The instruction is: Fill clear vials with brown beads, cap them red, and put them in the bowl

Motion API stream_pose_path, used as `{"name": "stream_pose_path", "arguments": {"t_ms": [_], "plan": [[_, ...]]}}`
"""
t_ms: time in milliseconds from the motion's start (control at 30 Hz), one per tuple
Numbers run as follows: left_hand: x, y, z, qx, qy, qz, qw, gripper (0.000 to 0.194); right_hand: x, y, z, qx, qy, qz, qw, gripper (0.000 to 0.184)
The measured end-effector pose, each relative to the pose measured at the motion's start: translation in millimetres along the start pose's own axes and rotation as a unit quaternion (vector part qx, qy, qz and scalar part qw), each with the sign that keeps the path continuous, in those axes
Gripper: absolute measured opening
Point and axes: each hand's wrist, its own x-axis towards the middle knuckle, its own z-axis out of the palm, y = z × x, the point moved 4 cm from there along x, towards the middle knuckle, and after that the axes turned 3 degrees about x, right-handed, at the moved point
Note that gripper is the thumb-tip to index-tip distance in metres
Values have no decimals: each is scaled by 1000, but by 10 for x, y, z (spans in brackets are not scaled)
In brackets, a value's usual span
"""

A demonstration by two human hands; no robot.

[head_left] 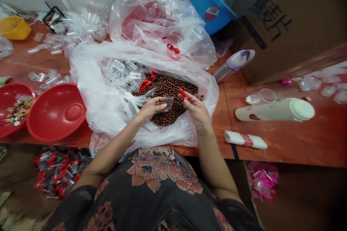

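fingers (189, 100) pinching red plastic piece (183, 94), pointing up-left

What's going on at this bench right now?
A person sits at a wooden bench. Their left hand holds a small clear plastic cup, and their right hand pinches a red plastic piece. Both hands are above small brown balls heaped in a clear plastic bag, with a red bowl to its left.

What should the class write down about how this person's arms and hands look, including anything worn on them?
The left hand and right hand are bare, without gloves, and the forearms are uncovered. The dark short sleeve belongs to a dark top printed with large salmon-pink flowers.
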Motion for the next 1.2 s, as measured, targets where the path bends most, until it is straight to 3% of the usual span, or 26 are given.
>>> {"name": "stream_pose_path", "arguments": {"t_ms": [133,233,400,500,633,800,967,1200], "plan": [[-32,3,-10,-9,16,-5,1000,46,48,15,90,60,-5,7,998,44],[-23,-20,-77,46,38,-21,998,43,90,53,122,52,21,-1,998,50],[108,-109,-203,173,103,-79,976,33,67,79,26,-3,72,-23,997,46],[248,-153,-186,191,113,-76,972,23,26,83,-59,-9,87,-30,996,42],[402,-184,-108,160,120,-43,979,17,-12,137,-126,16,96,-16,995,47],[442,-201,-29,102,94,-32,990,25,-47,192,-173,55,123,7,991,52],[298,-150,14,13,46,5,999,35,-54,72,-159,27,101,-28,994,39],[24,-44,81,-68,1,20,997,46,-16,-99,10,14,53,-33,998,44]]}}
